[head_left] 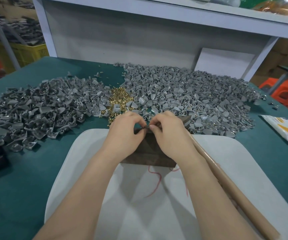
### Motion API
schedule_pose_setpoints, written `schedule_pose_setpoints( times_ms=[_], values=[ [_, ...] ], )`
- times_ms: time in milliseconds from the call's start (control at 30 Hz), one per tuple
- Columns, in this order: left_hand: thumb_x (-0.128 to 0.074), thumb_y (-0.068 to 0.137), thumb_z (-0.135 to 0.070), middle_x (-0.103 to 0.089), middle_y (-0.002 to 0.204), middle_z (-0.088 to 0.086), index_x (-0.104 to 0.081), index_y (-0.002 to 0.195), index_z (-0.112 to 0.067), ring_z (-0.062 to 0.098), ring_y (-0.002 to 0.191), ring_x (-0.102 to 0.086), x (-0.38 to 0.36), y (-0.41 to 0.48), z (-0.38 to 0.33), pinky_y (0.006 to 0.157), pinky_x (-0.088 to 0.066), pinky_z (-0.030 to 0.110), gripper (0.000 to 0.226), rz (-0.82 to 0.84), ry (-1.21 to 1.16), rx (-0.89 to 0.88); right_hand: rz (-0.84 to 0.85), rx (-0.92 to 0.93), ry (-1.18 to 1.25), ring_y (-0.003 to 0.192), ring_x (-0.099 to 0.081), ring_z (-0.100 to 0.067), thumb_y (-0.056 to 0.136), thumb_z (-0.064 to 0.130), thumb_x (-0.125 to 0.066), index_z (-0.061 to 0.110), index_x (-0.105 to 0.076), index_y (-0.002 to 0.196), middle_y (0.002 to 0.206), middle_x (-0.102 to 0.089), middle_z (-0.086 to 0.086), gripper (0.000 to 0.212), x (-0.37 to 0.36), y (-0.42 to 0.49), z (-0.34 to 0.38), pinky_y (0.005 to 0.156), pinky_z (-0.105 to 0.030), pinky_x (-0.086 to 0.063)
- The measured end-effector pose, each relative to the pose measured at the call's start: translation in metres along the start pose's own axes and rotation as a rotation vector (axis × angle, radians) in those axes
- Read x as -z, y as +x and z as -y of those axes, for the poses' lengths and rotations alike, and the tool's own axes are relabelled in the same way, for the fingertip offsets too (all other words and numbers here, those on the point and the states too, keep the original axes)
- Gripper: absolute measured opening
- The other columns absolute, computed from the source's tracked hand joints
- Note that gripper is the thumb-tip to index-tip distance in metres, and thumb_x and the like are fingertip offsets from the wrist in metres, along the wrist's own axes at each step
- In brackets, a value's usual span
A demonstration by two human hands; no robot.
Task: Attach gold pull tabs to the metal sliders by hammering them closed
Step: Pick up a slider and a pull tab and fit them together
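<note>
Both hands meet over the far end of a dark block (146, 156) that stands on a white mat (81, 170) on the green counter (18, 179). The left hand (126, 129) and the right hand (169, 134) each have thumb and forefinger curled inward. Both grips close together on one small part (146, 127) held just above the block. It is too small to tell whether it is a slider, a tab, or the two joined.

The hammer (226, 184) lies to the right of the block. Its long wooden handle runs from the near right corner up toward the hands and passes under the right forearm. Its head (187, 119) shows just beyond the right hand. The right hand is the nearer one. Judged from this, the part must be set down on the block directly below, and the right hand must release it to take the handle.

The stock lies loose on the counter, not in containers:
- Grey sliders are heaped in a left pile (36, 110) and a right pile (191, 90).
- Gold tabs (118, 97) lie in a small pile between them, just beyond the left hand.

A yellow crate (29, 52) in the far left background holds blurred grey stock.
</note>
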State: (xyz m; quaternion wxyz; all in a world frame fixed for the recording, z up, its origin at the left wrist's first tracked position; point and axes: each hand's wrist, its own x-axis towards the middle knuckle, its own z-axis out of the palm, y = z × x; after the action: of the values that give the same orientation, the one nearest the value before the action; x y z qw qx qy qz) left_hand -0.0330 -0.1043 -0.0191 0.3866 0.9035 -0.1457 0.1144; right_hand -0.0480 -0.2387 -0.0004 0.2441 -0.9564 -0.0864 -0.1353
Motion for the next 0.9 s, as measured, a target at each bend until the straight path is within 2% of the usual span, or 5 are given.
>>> schedule_pose_setpoints(
  times_ms=[167, 400, 633, 767, 900],
  values=[
    [-0.068, 0.083, -0.015, -0.062, 0.111, 0.0, -0.069, 0.087, -0.014, 0.023, 0.111, -0.052, 0.001, 0.0, -0.001, 0.099, -0.038, 0.038, 0.005, 0.003, 0.032, -0.017, 0.008, 0.056, -0.171, 0.101, -0.049, -0.024, 0.094, 0.013, -0.05, 0.011, -0.06, 0.102, 0.107, -0.05, -0.006, 0.014, -0.001, 0.003, 0.003, 0.082, -0.03, -0.035],
    [-0.065, 0.081, -0.005, -0.063, 0.109, 0.003, -0.07, 0.086, -0.009, 0.024, 0.107, -0.054, 0.001, 0.001, -0.001, 0.094, -0.037, 0.029, 0.008, 0.003, 0.065, -0.097, 0.002, 0.124, -0.357, 0.107, -0.048, -0.023, 0.094, 0.014, -0.047, 0.013, -0.055, 0.113, 0.117, -0.048, -0.006, 0.021, -0.004, 0.006, 0.01, 0.088, -0.028, -0.034],
    [-0.066, 0.084, -0.013, -0.061, 0.107, -0.004, -0.069, 0.083, -0.015, 0.018, 0.108, -0.053, -0.001, 0.001, 0.002, 0.093, -0.033, 0.023, 0.003, -0.022, 0.067, -0.076, -0.031, -0.064, 0.138, 0.084, -0.054, -0.015, 0.087, 0.013, -0.063, 0.012, -0.069, 0.096, 0.09, -0.055, 0.002, 0.011, -0.001, 0.0, -0.002, 0.084, -0.032, -0.045],
    [-0.066, 0.084, -0.016, -0.061, 0.11, -0.005, -0.069, 0.084, -0.017, 0.016, 0.109, -0.051, -0.002, 0.002, 0.002, 0.088, -0.028, 0.018, 0.003, -0.023, 0.072, -0.06, -0.041, -0.052, 0.148, 0.078, -0.052, -0.011, 0.085, 0.014, -0.065, 0.016, -0.069, 0.087, 0.083, -0.055, 0.007, 0.005, 0.0, 0.0, -0.004, 0.079, -0.029, -0.046],
    [-0.066, 0.084, -0.015, -0.061, 0.111, -0.004, -0.07, 0.085, -0.016, 0.014, 0.108, -0.051, -0.002, 0.002, 0.002, 0.085, -0.026, 0.013, 0.004, -0.03, 0.074, -0.068, -0.048, -0.044, 0.088, 0.085, -0.055, -0.017, 0.088, 0.015, -0.062, 0.014, -0.069, 0.089, 0.091, -0.056, 0.0, 0.007, -0.002, -0.001, -0.002, 0.082, -0.036, -0.045]
  ],
)
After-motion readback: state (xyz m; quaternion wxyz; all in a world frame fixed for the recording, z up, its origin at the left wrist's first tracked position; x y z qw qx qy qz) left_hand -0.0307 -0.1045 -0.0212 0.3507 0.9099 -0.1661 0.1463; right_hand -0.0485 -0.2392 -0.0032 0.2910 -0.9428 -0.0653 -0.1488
